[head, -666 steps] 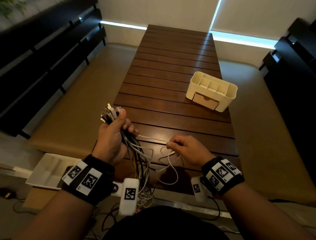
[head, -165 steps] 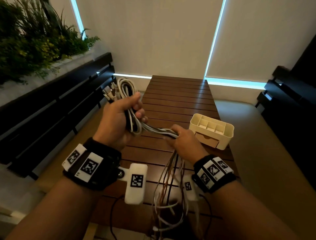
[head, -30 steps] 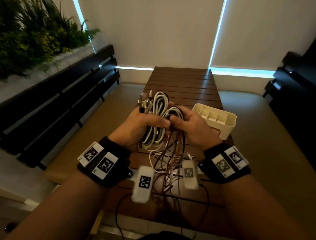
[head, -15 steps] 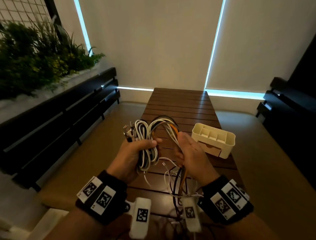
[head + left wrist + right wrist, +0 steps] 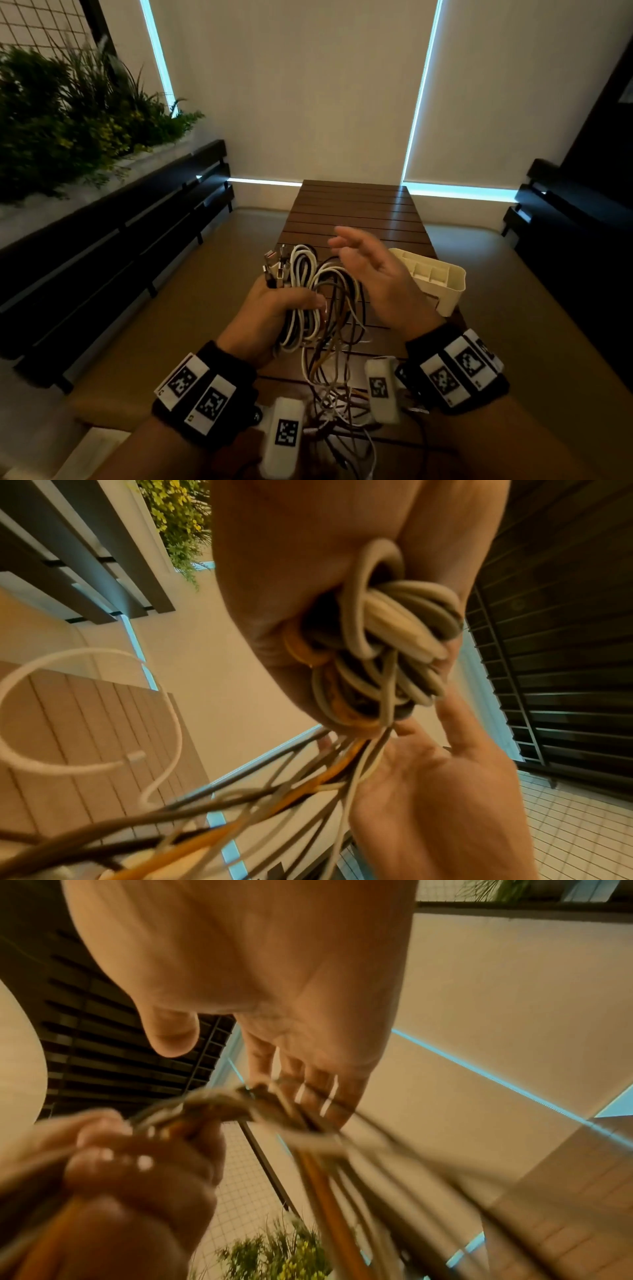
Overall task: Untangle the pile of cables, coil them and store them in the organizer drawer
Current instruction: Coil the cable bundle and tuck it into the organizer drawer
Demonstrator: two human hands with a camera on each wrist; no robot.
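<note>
Cables (image 5: 310,301) sat bunched in the left hand's (image 5: 270,308) curled fingers, loose ends trailing down to the table (image 5: 352,212). Beside them the right hand (image 5: 373,277) was spread, fingers straight against the strands. Behind it stood the organizer (image 5: 442,284).

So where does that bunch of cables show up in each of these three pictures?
Head: the bunch of cables sits centre, gripped by the left hand, loose ends hanging down.
Left wrist: the bunch fills the upper right, strands trailing to lower left.
Right wrist: blurred strands cross the middle, gripped at lower left.
Shared landmark: the open right hand, beside the cables in every view.
</note>
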